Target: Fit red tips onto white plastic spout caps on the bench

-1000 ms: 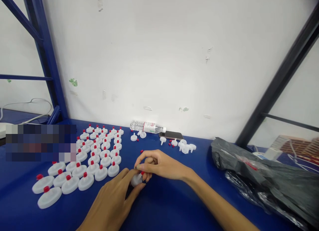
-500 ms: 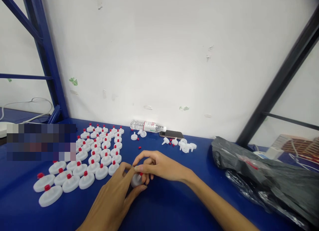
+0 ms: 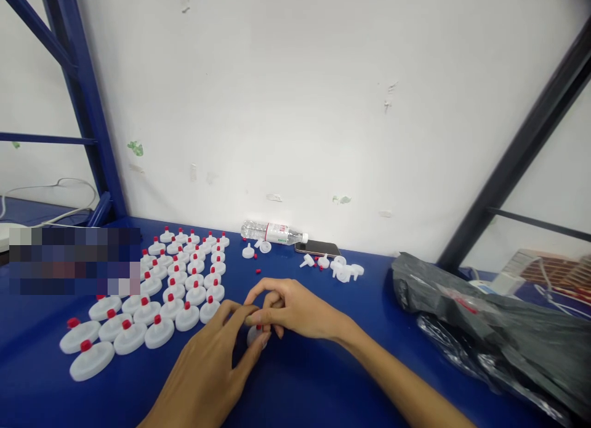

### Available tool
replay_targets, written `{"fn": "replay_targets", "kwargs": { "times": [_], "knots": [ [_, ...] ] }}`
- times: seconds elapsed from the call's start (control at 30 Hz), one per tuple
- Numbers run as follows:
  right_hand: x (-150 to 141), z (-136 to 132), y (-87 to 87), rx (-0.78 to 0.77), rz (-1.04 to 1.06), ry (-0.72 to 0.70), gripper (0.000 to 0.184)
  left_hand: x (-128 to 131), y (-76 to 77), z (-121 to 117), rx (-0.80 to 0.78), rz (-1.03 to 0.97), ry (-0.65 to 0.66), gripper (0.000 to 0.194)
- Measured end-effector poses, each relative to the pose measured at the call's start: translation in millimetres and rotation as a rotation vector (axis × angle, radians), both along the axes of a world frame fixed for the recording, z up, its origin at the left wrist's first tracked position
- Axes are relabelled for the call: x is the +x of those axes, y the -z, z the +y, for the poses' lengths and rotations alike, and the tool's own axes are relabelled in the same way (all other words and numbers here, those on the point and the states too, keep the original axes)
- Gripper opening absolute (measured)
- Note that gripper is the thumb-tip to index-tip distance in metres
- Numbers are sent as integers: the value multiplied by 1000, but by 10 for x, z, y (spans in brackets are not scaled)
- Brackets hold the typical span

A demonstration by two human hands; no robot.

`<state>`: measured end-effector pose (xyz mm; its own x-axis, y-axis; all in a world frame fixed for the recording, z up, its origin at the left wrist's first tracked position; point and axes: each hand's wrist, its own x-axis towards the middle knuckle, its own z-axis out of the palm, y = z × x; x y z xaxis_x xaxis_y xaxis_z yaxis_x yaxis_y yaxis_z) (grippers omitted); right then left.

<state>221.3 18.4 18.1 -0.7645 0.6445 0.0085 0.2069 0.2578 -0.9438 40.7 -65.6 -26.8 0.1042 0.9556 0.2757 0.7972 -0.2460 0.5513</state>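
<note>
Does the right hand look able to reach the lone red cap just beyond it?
Probably yes: nothing visible stands between the right hand and the red cap on the blue table, though that hand is busy at the white piece in the left hand.

Clear btl (image 3: 277, 233) on side – by blk phone (image 3: 318, 249), gray bag (image 3: 508, 332) – far R

Red-capped white disc (image 3: 252, 335), partly hidden
</note>
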Motion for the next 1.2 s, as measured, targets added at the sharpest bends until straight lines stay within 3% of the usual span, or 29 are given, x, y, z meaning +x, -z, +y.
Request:
{"fn": "replay_targets", "kwargs": {
  "times": [0.2, 0.33, 0.57, 0.7, 0.8, 0.97, 1.2],
  "knots": [
    [124, 17, -212, 48, -25, -30, 39, -39, -64, -15, 53, -70, 30, 25],
    [252, 71, -296, 139, -94, 25, 40, -58, -118, -22, 48, -46, 51, 27],
    [281, 142, -184, 218, -165, 50, 42, -108, -112, 65, 25, -32, 55, 29],
    [244, 122, -166, 197, -171, 36, 43, -171, -179, 38, 70, -7, -57, 32],
    [207, 107, -161, 238, -194, 18, 41, -195, -246, -36, -36, 102, -98, 35],
    [114, 64, -121, 314, -216, -28, 38, -190, -229, -83, -221, 261, -15, 21],
    [44, 39, -41, 334, -212, -37, 31, -296, -225, 15, -209, 225, 41, 26]
  ]
}}
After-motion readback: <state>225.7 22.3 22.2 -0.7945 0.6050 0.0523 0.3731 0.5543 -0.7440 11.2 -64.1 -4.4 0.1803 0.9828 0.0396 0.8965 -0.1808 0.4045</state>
